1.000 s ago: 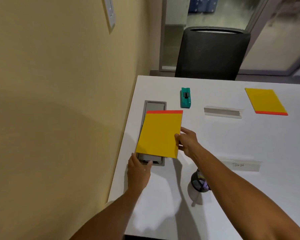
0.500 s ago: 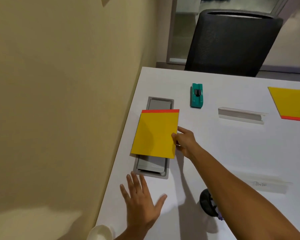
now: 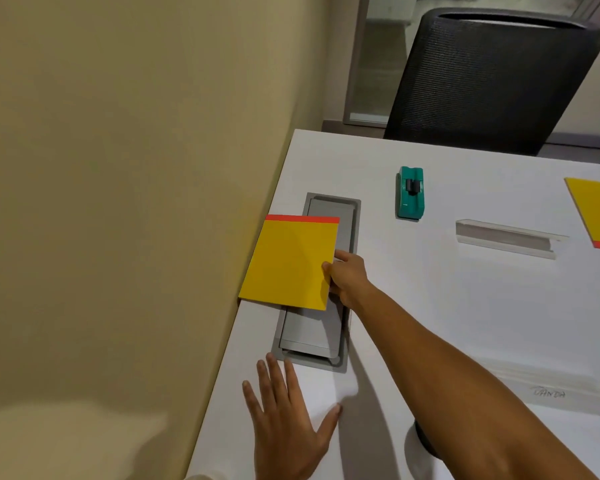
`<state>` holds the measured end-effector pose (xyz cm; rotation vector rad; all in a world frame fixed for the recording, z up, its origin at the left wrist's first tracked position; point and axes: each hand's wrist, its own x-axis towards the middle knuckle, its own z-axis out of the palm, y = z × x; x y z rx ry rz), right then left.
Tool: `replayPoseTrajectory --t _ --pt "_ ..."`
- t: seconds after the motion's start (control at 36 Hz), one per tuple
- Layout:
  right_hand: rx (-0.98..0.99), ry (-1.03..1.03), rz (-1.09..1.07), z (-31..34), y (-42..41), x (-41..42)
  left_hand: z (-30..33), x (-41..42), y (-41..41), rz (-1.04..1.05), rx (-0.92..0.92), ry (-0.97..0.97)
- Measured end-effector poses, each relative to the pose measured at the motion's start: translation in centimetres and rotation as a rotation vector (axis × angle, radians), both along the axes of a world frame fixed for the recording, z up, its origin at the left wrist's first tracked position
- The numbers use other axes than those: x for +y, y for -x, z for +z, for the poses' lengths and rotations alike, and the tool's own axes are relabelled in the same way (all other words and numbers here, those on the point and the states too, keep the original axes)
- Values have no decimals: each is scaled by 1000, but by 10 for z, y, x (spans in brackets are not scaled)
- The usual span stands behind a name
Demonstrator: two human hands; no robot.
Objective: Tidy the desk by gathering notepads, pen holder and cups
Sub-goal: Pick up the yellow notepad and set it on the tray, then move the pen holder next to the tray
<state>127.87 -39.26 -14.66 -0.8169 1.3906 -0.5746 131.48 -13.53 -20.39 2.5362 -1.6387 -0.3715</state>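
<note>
Right hand (image 3: 349,277) is pinching the near yellow notepad's (image 3: 291,263) right edge, pad lying left of the fingers, long axis running away; left hand (image 3: 288,427) is resting flat, fingers spread, holding nothing.

The right hand (image 3: 347,277) reaches forward on a long, nearly straight arm toward 11 o'clock, fingers pinched on a notepad (image 3: 291,263) edge (thumb on top). The left hand (image 3: 288,420) lies flat, palm down, fingers spread, pointing to 12 o'clock.
</note>
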Motion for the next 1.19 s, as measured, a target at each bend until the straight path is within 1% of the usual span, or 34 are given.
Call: replayPoseTrajectory --t 0.17,0.33,0.53,0.67,0.81,0.86,1.0,1.19 --pt "277 157 -7 -3 -10 -4 -2 -1 -1 -18 -28 -22" --pt "399 177 32 -4 -13 -7 0 0 -2 -25 -34 -14" --pt "421 99 125 -1 -10 -8 -9 5 -4 -54 -28 11" --pt "294 16 168 14 0 -5 -15 10 -5 -75 -18 57" --pt "140 74 254 30 25 13 -12 7 -5 -41 1 10" --pt "124 91 275 36 37 20 -12 5 -6 -30 12 1" --pt "187 192 286 48 60 47 -15 7 -7 -57 -20 -10" --pt "314 432 316 56 76 105 -14 7 -5 -42 -49 -41"
